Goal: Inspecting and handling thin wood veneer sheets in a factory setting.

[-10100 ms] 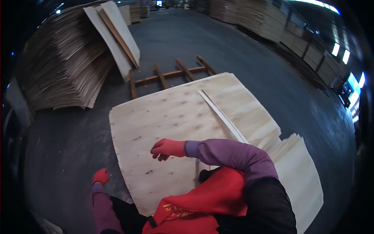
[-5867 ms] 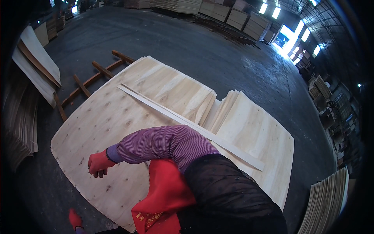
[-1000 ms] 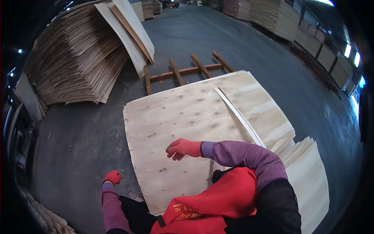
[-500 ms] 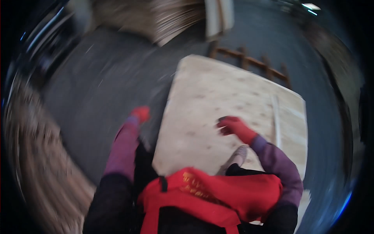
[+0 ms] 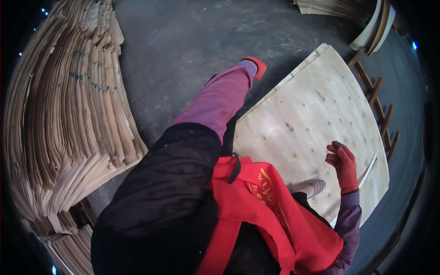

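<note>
My left hand (image 5: pixel 259 68), in a red glove, reaches out over the dark floor beyond the left edge of the plywood sheets. Its sleeve hides most of it, so the fingers do not show. Over the right part of the pale, knotted plywood sheets (image 5: pixel 293 123), my right hand (image 5: pixel 343 166) is raised in a red glove with dark fingertips. Its fingers are loosely bent and apart, with nothing seen between them. A thin pale strip (image 5: pixel 368 170) lies on the sheets beside that hand. My shoe (image 5: pixel 312 188) rests on the top sheet.
A tall stack of thin wood veneer sheets (image 5: pixel 78 101) fills the left side. Beyond the plywood's right edge, a brown wooden rack (image 5: pixel 379 103) with upright pegs stands. More veneer (image 5: pixel 334 8) and curved sheets (image 5: pixel 376 27) are at the far right. Dark floor (image 5: pixel 183 41) lies between.
My view has swung left, bringing the veneer stack fully into sight. My left arm now stretches farther out and across. The right hand has turned upward, farther to the right.
</note>
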The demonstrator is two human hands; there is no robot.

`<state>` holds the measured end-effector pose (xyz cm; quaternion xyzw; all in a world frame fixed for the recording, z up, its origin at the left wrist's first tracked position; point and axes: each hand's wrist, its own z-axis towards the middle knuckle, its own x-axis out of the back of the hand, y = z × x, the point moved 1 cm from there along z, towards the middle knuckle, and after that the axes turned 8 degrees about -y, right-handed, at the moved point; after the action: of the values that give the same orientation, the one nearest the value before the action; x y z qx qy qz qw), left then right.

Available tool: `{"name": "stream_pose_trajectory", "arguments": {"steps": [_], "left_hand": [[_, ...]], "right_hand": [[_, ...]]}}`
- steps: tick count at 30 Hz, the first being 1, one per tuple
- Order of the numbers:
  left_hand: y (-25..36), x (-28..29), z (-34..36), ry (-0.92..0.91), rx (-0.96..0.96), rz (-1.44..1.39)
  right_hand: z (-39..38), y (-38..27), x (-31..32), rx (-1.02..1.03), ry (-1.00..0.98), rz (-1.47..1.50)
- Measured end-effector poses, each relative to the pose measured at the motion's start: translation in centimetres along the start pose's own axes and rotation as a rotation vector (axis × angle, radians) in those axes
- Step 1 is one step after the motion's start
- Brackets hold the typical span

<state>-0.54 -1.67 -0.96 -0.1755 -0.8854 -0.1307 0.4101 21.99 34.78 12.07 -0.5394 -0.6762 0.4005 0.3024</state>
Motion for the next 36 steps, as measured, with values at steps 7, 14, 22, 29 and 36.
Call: {"name": "stream_pose_trajectory", "arguments": {"steps": [7,14,22,29,36], "left_hand": [[-0.8,-0.5,1.0,0.061,-0.086,-0.004],[-2.6,-1.1,3.9,-0.143,-0.041,-0.077],[-4.2,-2.5,6.8,0.081,-0.652,0.665],[-3.1,-1.0,3.3,-0.138,-0.102,-0.238],[-2.8,-0.4,2.6,-0.127,-0.072,-0.301]], "right_hand": [[0.7,0.7,-0.5,-0.012,-0.064,0.012],[0.7,1.5,0.6,-0.024,-0.088,-0.004],[1.0,2.2,1.6,-0.005,-0.107,0.017],[1.3,3.6,2.4,0.031,-0.189,-0.051],[0.6,3.0,1.2,-0.089,-0.014,0.104]]}}
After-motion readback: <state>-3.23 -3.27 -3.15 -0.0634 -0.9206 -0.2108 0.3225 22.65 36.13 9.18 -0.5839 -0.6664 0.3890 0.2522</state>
